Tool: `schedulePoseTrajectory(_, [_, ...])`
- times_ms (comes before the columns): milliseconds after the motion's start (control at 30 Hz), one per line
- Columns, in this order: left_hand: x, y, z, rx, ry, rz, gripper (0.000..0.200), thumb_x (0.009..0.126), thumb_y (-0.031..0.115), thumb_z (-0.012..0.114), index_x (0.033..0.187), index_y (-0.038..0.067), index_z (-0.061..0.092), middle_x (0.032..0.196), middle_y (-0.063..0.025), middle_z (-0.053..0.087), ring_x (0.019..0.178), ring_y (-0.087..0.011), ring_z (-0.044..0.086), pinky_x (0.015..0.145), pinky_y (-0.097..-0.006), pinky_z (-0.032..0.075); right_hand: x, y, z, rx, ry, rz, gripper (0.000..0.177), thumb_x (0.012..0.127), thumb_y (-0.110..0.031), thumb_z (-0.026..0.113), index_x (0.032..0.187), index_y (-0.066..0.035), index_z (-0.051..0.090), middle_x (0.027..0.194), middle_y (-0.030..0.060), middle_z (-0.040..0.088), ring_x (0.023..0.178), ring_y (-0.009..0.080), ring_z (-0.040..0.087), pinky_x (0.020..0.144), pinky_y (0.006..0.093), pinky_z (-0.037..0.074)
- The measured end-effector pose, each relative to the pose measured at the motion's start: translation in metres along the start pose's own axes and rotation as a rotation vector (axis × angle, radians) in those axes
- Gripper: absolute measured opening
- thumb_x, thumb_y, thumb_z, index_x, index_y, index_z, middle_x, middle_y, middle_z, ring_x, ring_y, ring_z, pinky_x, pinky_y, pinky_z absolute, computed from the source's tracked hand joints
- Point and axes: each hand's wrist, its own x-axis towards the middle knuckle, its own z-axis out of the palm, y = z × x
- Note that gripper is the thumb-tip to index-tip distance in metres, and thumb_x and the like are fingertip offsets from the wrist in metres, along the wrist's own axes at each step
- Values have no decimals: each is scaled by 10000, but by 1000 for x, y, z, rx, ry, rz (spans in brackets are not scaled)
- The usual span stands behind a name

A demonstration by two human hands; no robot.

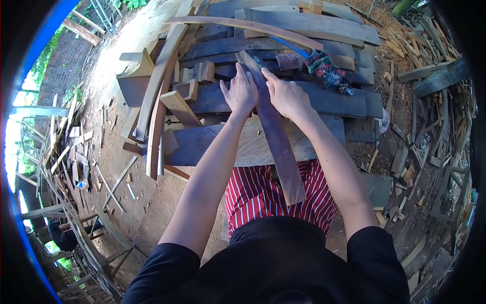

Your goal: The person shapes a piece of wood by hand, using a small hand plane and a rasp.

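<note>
A long, dark brown wooden plank (pixel 276 134) slants from the bench toward my lap, its near end over my striped red trousers. My left hand (pixel 240 93) lies along the plank's left edge, fingers stretched out and apart. On the other side, my right hand (pixel 288 96) is closed, its index finger pointing forward over the plank's far part. A small bluish sliver (pixel 258 62) shows at that fingertip; what the hand grips is mostly hidden, and I cannot tell what it is. A crumpled multicoloured cloth (pixel 328 72) lies to the right, beside a blue strip (pixel 289 46).
Dark boards (pixel 324 99) make up the bench top. A long curved wooden strip (pixel 248 24) crosses its far side. Upright and leaning planks (pixel 164 83) and small wood blocks (pixel 204 72) crowd the left. Scrap wood piles (pixel 440 116) and offcuts cover the ground on both sides.
</note>
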Motion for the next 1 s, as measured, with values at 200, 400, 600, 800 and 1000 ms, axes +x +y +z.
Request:
schedulePoseTrajectory(200, [2, -1, 2, -44, 21, 6, 565, 1009, 293, 343, 1488, 1, 277, 1262, -119, 626, 1194, -265, 564, 1171, -518, 145, -42, -2, -25, -40, -175, 43, 417, 1009, -335, 409, 1420, -281, 463, 872, 267, 682, 860, 426, 681, 756, 540, 551])
schedulePoseTrajectory(400, [1, -2, 3, -27, 21, -5, 561, 1009, 301, 340, 1484, 6, 294, 1226, -121, 643, 1186, -267, 568, 1169, -515, 149, -1, 5, 3, -40, 104, -101, 426, 1001, -304, 442, 1422, -245, 468, 819, 249, 686, 773, 415, 689, 710, 526, 563])
schedulePoseTrajectory(600, [-5, -6, 9, -33, 52, 9, 554, 1012, 337, 310, 1491, 60, 300, 1146, -185, 665, 1163, -295, 586, 1159, -517, 172, -35, -2, -20, -89, -66, -13, 406, 1002, -317, 432, 1404, -283, 479, 820, 246, 683, 788, 415, 689, 715, 535, 556])
schedulePoseTrajectory(800, [-1, -6, 2, -51, 72, -5, 552, 1014, 338, 314, 1492, 61, 301, 1160, -188, 662, 1172, -296, 580, 1160, -521, 165, -34, -3, -19, -125, -28, -38, 408, 998, -318, 439, 1401, -280, 484, 815, 231, 689, 789, 413, 689, 713, 520, 561])
schedulePoseTrajectory(1000, [1, -2, 3, -26, 6, -8, 567, 1010, 291, 351, 1493, 4, 275, 1283, -105, 616, 1205, -254, 553, 1172, -518, 133, -8, 2, -1, -112, 97, -94, 408, 996, -300, 449, 1400, -262, 494, 776, 226, 688, 734, 402, 695, 670, 511, 569])
